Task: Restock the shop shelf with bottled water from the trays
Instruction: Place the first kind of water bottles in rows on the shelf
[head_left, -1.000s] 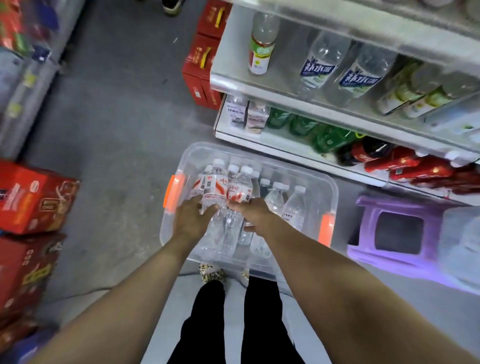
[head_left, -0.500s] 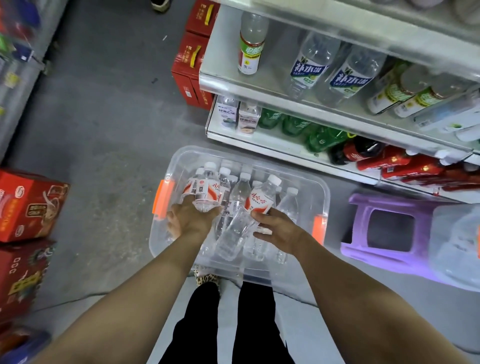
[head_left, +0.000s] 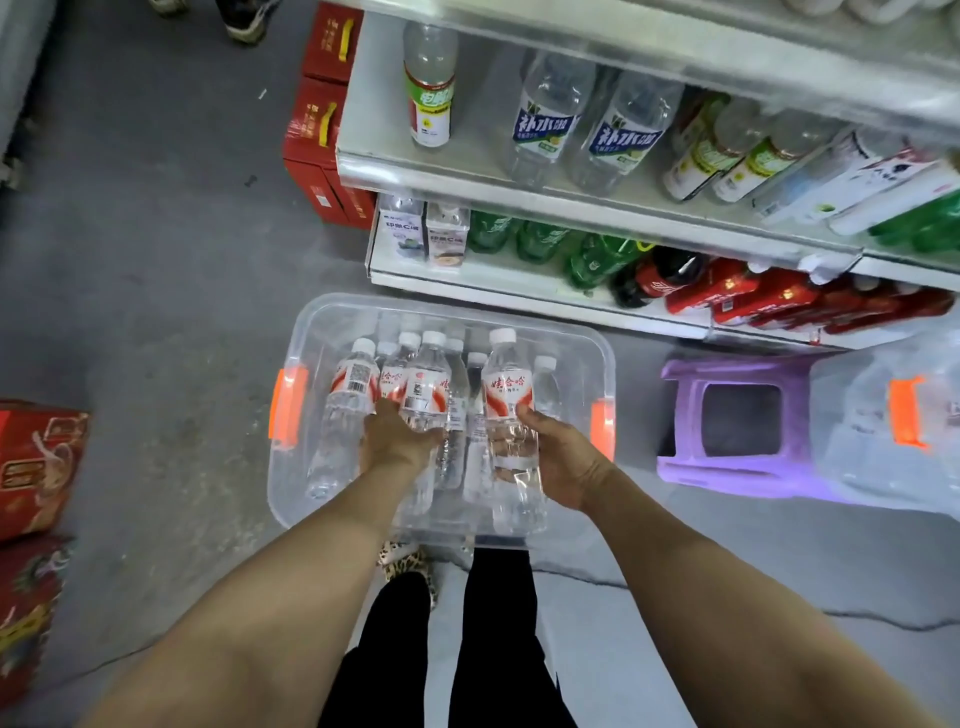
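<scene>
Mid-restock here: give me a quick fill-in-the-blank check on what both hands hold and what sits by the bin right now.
The right hand grips one water bottle with a ___ cap.
The left hand grips other bottles at the clear bin, whose handles are ___.
The stool beside the bin is ___.
Missing words: white; orange; purple.

L grip (head_left: 397, 441) on btls (head_left: 426, 384), R grip (head_left: 558, 457) on one btl (head_left: 509, 410) — at tub (head_left: 291, 467).

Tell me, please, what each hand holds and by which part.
The right hand grips a water bottle round its body below the label; the left hand grips a second bottle likewise.
</scene>
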